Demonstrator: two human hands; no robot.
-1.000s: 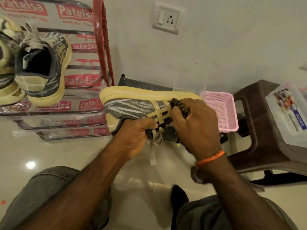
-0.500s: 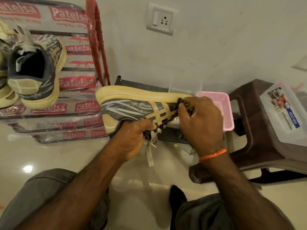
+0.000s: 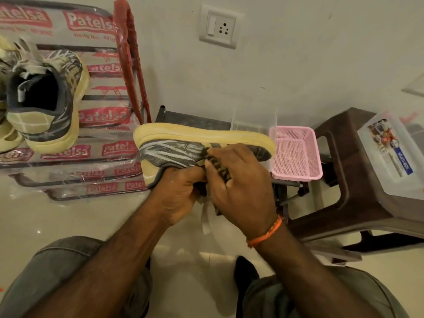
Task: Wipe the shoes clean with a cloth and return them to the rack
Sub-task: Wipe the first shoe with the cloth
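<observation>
A grey, white-streaked sneaker with a thick pale-yellow sole [image 3: 202, 136] is held in mid-air in front of the person, turned on its side with the sole facing up and away and the toe pointing right. The left hand [image 3: 176, 196] grasps it at the collar, fingers curled into the opening near the heel, and a pale lace end hangs down below that hand. The right hand [image 3: 241, 187] clutches a dark, patterned cloth [image 3: 218, 166] and presses it against the shoe's side panel just beside the left hand. To the left, a matching grey-and-yellow sneaker [image 3: 46, 97] sits heel-outward on a metal shoe rack wrapped in clear plastic printed with red labels [image 3: 110, 148], next to another yellowish shoe at the frame edge. Just behind the held shoe's toe stands a pink perforated plastic basket [image 3: 296, 152]. Further right is a brown plastic stool [image 3: 339, 203] bearing a clear lidded plastic box [image 3: 390, 157]. A white wall socket [image 3: 218, 26] is on the wall above.
</observation>
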